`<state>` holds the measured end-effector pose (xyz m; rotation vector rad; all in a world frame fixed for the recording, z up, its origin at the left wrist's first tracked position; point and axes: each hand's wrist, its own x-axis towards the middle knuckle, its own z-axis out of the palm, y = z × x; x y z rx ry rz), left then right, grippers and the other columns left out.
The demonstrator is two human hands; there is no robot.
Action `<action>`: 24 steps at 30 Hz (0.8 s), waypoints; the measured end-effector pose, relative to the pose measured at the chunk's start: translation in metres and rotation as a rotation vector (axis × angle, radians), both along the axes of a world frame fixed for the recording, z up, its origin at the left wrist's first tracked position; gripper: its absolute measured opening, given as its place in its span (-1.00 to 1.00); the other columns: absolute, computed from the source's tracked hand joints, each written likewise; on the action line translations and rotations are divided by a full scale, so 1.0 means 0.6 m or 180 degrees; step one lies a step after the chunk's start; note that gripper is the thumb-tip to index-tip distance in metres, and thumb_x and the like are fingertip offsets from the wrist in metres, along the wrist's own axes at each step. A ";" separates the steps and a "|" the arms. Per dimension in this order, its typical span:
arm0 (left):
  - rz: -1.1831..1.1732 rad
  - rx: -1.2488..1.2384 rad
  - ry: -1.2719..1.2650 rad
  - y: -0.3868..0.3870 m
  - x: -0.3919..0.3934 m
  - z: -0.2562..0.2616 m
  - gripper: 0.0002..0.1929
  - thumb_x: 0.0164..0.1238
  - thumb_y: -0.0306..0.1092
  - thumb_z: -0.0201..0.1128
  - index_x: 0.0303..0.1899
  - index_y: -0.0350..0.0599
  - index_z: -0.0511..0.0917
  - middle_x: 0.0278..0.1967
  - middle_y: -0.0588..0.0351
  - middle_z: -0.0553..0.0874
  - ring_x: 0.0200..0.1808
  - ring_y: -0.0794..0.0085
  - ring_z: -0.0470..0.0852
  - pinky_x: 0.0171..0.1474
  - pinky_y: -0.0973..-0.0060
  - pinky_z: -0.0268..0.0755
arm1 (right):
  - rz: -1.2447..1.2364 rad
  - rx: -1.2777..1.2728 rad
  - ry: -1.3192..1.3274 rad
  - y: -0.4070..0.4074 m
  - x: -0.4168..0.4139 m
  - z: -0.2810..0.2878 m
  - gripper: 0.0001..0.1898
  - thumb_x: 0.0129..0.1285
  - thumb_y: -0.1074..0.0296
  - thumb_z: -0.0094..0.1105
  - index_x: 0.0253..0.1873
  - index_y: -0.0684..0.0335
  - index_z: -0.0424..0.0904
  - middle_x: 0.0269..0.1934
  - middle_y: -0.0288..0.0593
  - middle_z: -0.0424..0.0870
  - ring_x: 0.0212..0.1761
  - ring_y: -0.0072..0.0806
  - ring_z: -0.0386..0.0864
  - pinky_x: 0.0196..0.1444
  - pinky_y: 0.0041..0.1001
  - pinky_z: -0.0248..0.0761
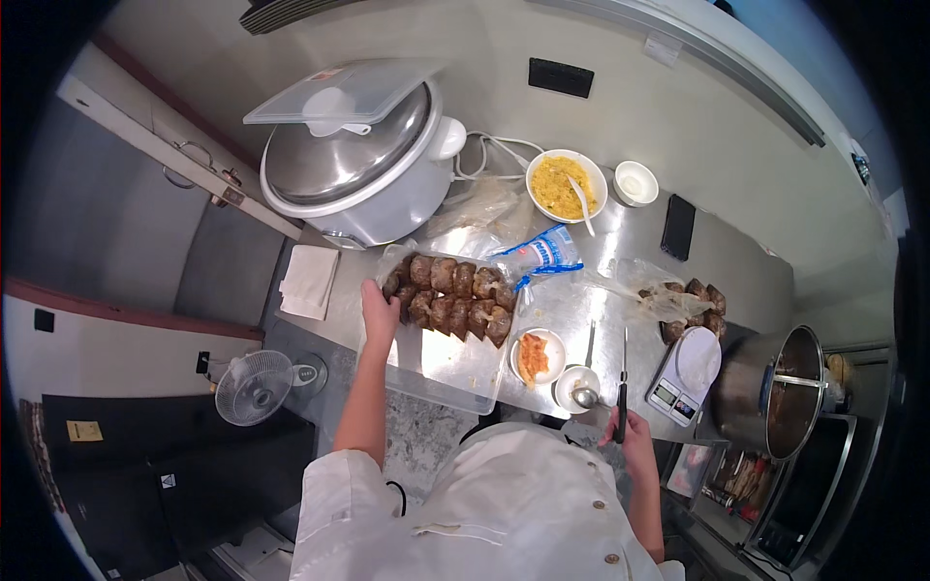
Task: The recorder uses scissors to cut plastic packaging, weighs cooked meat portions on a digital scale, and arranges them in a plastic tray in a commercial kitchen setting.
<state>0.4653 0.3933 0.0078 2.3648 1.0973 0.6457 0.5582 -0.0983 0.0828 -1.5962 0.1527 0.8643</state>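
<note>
My left hand is at the left side of a clear plastic tray, beside rows of knotted plastic bags of brown food; whether it grips the tray or a bag is unclear. My right hand is at the table's front edge, at the black handle of a knife whose blade points away from me. Left of it, a metal ladle rests in a small white bowl. Another white bowl holds orange-red food. A blue and clear plastic package lies behind the tray.
A large rice cooker stands back left, a folded cloth before it. Behind are a bowl of yellow rice, a small bowl and a phone. At right are more bags, a kitchen scale and a steel pot.
</note>
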 end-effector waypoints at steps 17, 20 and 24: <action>0.0976 -0.0669 -0.0960 -0.019 -0.025 -0.087 -0.69 0.03 -0.59 0.19 -0.22 -0.25 0.24 -0.24 0.00 0.38 -0.16 0.29 0.42 -0.05 0.30 0.31 | 0.0175 -0.0179 0.0061 -0.008 0.003 -0.008 -0.69 0.38 0.12 0.09 -0.35 0.25 0.46 -0.60 -0.27 0.49 -0.58 -0.53 0.51 -0.43 -0.52 0.41; 0.1111 -0.0278 -0.0209 -0.026 -0.021 -0.088 -0.68 0.06 -0.55 0.20 -0.18 -0.27 0.25 -0.16 -0.06 0.42 -0.08 0.23 0.45 0.02 0.27 0.32 | 0.0214 -0.0164 0.0042 0.001 0.005 -0.007 -0.70 0.38 0.13 0.09 -0.33 0.26 0.47 -0.60 -0.29 0.48 -0.58 -0.55 0.51 -0.43 -0.53 0.40; 0.1546 -0.2726 -0.2142 -0.048 -0.003 -0.051 -0.64 0.25 -0.38 0.20 -0.08 -0.25 0.20 -0.05 -0.09 0.43 -0.02 0.20 0.49 0.06 0.28 0.37 | 0.0183 -0.0088 -0.0025 0.004 0.008 -0.007 -0.71 0.38 0.14 0.09 -0.33 0.25 0.47 -0.59 -0.29 0.50 -0.58 -0.55 0.52 -0.43 -0.55 0.37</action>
